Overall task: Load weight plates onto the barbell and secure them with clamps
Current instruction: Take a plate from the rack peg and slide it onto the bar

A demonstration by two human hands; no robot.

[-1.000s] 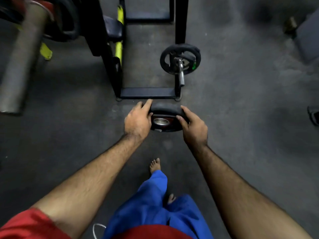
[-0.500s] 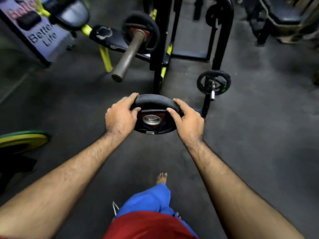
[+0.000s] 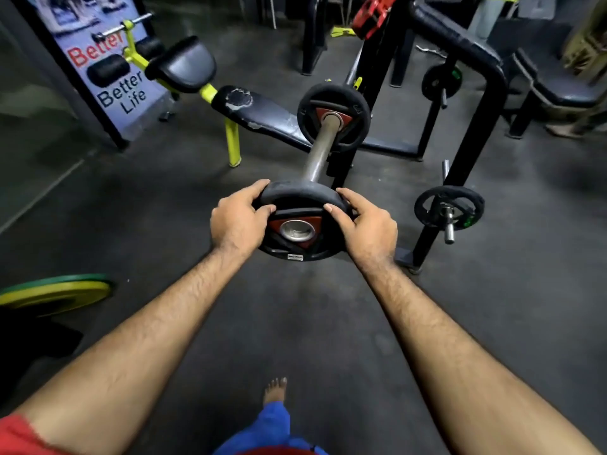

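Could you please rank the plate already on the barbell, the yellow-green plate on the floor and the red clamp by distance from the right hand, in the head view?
From the right hand:
1. Plate already on the barbell, ahead and slightly left.
2. Red clamp, far ahead at the top.
3. Yellow-green plate, far left on the floor.
In this wide-angle picture, 2 and 3 are close to call.

I can read "Better" in red and "Better Life" in dark letters on the poster (image 3: 98, 60); the small label on my plate (image 3: 295, 224) is too tiny to read

Gym: padded bench (image 3: 262, 116), loaded barbell (image 3: 317, 156), plate racks (image 3: 460, 178), rubber floor (image 3: 164, 198).
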